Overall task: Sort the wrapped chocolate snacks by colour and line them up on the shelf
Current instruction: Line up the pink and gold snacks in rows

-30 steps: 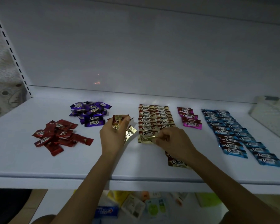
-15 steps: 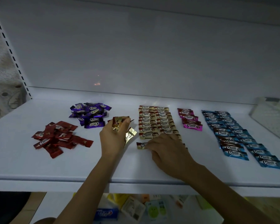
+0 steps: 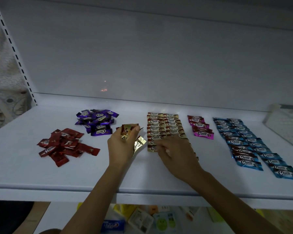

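- Right grip (image 3: 174,154): 1 s ago it pinched a gold snack (image 3: 151,148) above the rows. Now that snack lies flat at the front end of the left gold column, w/ fingers laid on it, pressing rather than pinching.
- So one more gold is placed. Gold rows (image 3: 164,125) sit mid shelf (image 3: 91,174) and run from the back toward the front edge. The right column's front end is hidden under the hand.
- Left grip (image 3: 120,146): unchanged, curled round a bunch of gold spares (image 3: 128,132), just left of the rows.
- Pink row (image 3: 200,127) & blue rows (image 3: 247,146), toward the right edge, are lined up.
- Red pile (image 3: 64,146) & purple pile (image 3: 96,122), on the left side, are sorted but loose.
- Judgement: gold nearly done, then the 2 piles need lining up.
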Action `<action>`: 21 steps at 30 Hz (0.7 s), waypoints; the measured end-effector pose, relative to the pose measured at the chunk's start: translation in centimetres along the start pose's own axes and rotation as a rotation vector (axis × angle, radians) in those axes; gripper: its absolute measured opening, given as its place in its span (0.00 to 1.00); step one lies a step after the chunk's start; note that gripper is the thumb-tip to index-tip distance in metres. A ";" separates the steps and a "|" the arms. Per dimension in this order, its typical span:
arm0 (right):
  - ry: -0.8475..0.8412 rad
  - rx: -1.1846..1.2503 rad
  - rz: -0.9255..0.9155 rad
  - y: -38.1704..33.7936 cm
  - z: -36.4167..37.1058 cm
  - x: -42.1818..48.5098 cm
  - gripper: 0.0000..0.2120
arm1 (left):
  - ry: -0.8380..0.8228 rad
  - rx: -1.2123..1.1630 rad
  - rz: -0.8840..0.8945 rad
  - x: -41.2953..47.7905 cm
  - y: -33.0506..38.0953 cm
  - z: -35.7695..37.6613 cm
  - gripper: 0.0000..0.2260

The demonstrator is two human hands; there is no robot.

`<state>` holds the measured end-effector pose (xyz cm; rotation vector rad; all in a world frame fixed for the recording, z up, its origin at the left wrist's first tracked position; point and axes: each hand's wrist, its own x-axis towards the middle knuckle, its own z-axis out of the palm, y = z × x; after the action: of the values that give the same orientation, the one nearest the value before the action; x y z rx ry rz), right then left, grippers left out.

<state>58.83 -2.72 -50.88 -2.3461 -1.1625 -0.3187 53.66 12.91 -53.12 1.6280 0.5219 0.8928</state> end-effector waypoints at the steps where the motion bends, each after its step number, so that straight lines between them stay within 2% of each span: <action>1: 0.013 0.197 0.090 -0.8 -0.1 0.2 0.12 | -0.011 -0.013 0.019 -0.1 0.1 0.0 0.01; 3: -0.036 0.531 0.247 -2.4 0.0 0.6 0.13 | -0.039 -0.027 0.084 -0.3 0.2 0.0 0.05; 5: -0.020 0.754 0.316 -3.3 0.2 1.1 0.04 | -0.057 -0.053 0.101 -0.4 0.3 0.0 0.04; 8: 0.053 0.931 0.412 -3.3 0.0 1.4 0.05 | -0.010 -0.104 0.068 -0.2 -0.1 -0.2 0.04; 11: -0.002 0.885 0.406 -2.0 -0.4 1.1 0.05 | 0.009 -0.132 0.014 0.1 -0.2 -0.3 0.02; 14: -0.015 0.489 0.156 -0.4 -1.1 0.0 0.08 | 0.022 -0.089 0.012 0.1 -0.2 -0.2 0.03; 16: -0.046 0.324 0.008 0.4 -1.4 -0.7 0.05 | 0.024 -0.065 0.006 0.2 -0.1 -0.3 0.04; 18: -0.031 0.388 0.014 0.7 -1.8 -1.0 0.05 | 0.020 -0.043 0.008 0.3 -0.1 -0.3 0.03; 21: 0.084 0.525 0.122 0.5 -2.3 -0.4 0.07 | 0.014 -0.043 0.023 0.2 -0.1 -0.3 0.03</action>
<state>59.00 -4.53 -49.26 -1.9101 -0.9213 -0.0556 53.53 13.22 -53.12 1.5926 0.4913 0.9272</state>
